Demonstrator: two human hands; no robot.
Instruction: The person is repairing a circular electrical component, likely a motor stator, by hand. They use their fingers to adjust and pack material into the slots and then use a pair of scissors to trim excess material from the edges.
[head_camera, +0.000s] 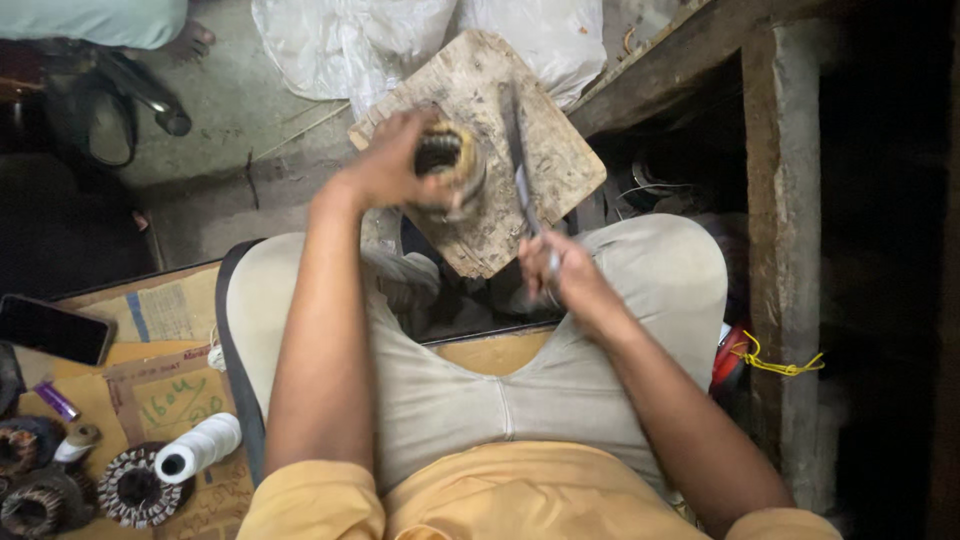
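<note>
Left hand (385, 165) clamped on wound motor stator (450, 165), pressing it onto wooden board (545, 165). Right hand (560, 270) grips long metal blade (518, 155), tip beside stator.

A dark phone screen (55, 329) is seen at the left edge, lying on flattened brown cardboard (165, 385). White plastic bags (350, 40) are heaped at top centre.

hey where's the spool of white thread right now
The white thread spool lies at the lower left of the head view, on cardboard beside the person's left thigh, next to a wound coil.
</note>
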